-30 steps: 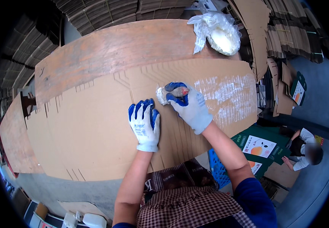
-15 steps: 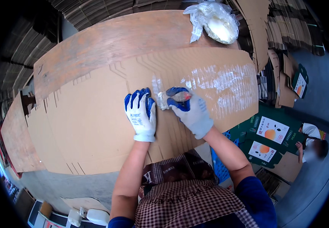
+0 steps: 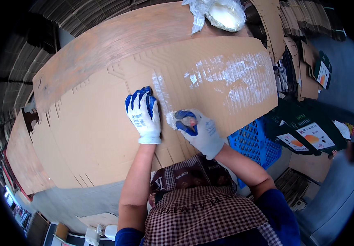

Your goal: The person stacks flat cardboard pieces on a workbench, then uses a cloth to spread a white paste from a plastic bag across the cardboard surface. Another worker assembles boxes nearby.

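A large sheet of brown cardboard (image 3: 91,127) lies across the wooden table before me. My left hand (image 3: 143,119), in a white glove with blue fingers, rests flat on it with fingers stretched out. To its right, my right hand (image 3: 203,135), gloved alike, is closed round a brush (image 3: 171,120). The brush's pale, paste-coated end touches the board; most of the handle is hidden in the fist, with a reddish bit showing. A wet white glue strip (image 3: 159,88) runs from the far side down to the brush. A broad glue patch (image 3: 234,78) covers the right part of the sheet.
At the table's far edge sits a plastic-lined bowl of white paste (image 3: 226,16). Right of the table are a blue plastic crate (image 3: 252,141) and green printed cartons (image 3: 308,131), with another person partly visible beyond. Stacked cardboard (image 3: 308,20) stands behind.
My right hand has drawn the brush toward me and slightly left, and the white strip behind it is longer. My left hand stays flat on the cardboard. The whole view has shifted a little.
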### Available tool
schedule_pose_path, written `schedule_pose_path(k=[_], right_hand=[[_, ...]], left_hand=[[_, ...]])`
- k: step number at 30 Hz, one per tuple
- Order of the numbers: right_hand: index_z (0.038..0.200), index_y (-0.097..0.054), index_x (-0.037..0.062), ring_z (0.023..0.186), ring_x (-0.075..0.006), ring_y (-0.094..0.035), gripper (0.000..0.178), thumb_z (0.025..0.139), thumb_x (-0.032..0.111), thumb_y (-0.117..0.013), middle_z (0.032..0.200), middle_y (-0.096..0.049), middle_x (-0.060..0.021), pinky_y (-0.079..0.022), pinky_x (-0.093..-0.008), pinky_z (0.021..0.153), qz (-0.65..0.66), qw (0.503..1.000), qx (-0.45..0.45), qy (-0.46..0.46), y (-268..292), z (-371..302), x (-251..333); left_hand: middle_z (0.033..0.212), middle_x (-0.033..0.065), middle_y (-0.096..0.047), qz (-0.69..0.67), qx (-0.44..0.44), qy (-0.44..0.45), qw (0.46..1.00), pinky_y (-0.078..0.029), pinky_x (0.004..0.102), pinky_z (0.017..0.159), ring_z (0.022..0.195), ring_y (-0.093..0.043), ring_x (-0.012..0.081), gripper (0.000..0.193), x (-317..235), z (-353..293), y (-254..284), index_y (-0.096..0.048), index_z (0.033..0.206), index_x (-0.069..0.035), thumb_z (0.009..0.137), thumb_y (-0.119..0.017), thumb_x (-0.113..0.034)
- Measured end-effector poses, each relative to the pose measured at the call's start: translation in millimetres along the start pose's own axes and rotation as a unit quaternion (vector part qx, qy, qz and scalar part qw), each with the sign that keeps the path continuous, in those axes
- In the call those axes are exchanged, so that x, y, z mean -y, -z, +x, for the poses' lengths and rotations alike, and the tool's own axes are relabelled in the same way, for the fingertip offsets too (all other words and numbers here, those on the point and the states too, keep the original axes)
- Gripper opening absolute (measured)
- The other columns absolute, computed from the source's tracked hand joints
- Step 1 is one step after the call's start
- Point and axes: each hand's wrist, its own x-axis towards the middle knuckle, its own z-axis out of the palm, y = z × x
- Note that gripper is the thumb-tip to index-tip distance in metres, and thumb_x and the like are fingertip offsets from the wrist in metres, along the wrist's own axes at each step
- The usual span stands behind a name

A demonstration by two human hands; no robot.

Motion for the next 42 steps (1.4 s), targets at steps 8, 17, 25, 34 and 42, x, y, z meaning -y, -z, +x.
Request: schedule_pose_path(k=[8, 17, 25, 34, 42], right_hand=[[0.116, -0.061, 0.0074, 0.092, -0.0376, -0.069, 0.035, 0.086, 0.020, -0.075, 0.104, -0.069, -0.0156, -0.057, -0.0422, 0.080, 0.018, 1.000, -0.005, -0.003, -3.8, -29.1, -11.7], [0.120, -0.059, 0.0073, 0.096, -0.0363, -0.069, 0.039, 0.085, 0.017, -0.075, 0.113, -0.067, -0.0141, -0.057, -0.0418, 0.083, 0.005, 1.000, 0.014, -0.008, -0.8, -48.7, -11.4], [0.120, -0.060, 0.0069, 0.096, -0.0351, -0.069, 0.038, 0.086, 0.017, -0.074, 0.114, -0.067, -0.0143, -0.057, -0.0408, 0.082, 0.003, 1.000, 0.025, -0.016, 0.8, -60.6, -15.8], [0.127, -0.057, 0.0071, 0.103, -0.0318, -0.067, 0.047, 0.084, 0.019, -0.072, 0.123, -0.064, -0.0139, -0.054, -0.0425, 0.089, -0.126, 0.991, 0.024, 0.024, 3.1, -76.2, -25.1], [0.129, -0.062, 0.0105, 0.122, -0.0342, -0.057, 0.049, 0.082, 0.023, -0.068, 0.138, -0.057, -0.0113, -0.050, -0.0455, 0.098, -0.243, 0.964, 0.050, 0.098, 60.9, -84.3, -25.8]], left_hand=[[0.120, 0.0138, -0.066, 0.013, 0.003, -0.010, 1.000, -0.035, 0.0494, 0.110, 0.114, -0.057, 0.0340, 0.032, 1.8, -1.3, -1.6, -0.067, 0.120, -0.005, 0.093, -0.058, -0.017], [0.121, 0.0133, -0.067, 0.015, 0.008, -0.008, 1.000, -0.034, 0.0493, 0.111, 0.116, -0.057, 0.0335, 0.031, 1.8, -1.6, -1.3, -0.067, 0.121, -0.005, 0.094, -0.059, -0.018], [0.122, 0.0127, -0.066, 0.015, 0.014, -0.017, 1.000, -0.034, 0.0493, 0.111, 0.117, -0.056, 0.0329, 0.030, 1.4, -1.6, -1.0, -0.067, 0.121, -0.005, 0.095, -0.057, -0.018], [0.123, 0.0142, -0.065, 0.011, 0.009, -0.023, 1.000, -0.033, 0.0494, 0.112, 0.118, -0.056, 0.0333, 0.030, -0.3, -0.8, -1.8, -0.066, 0.121, -0.005, 0.095, -0.057, -0.018], [0.125, 0.0160, -0.065, 0.017, 0.015, -0.020, 1.000, -0.033, 0.0495, 0.112, 0.118, -0.056, 0.0362, 0.033, 4.1, -1.8, 1.2, -0.065, 0.123, -0.004, 0.095, -0.057, -0.019]])
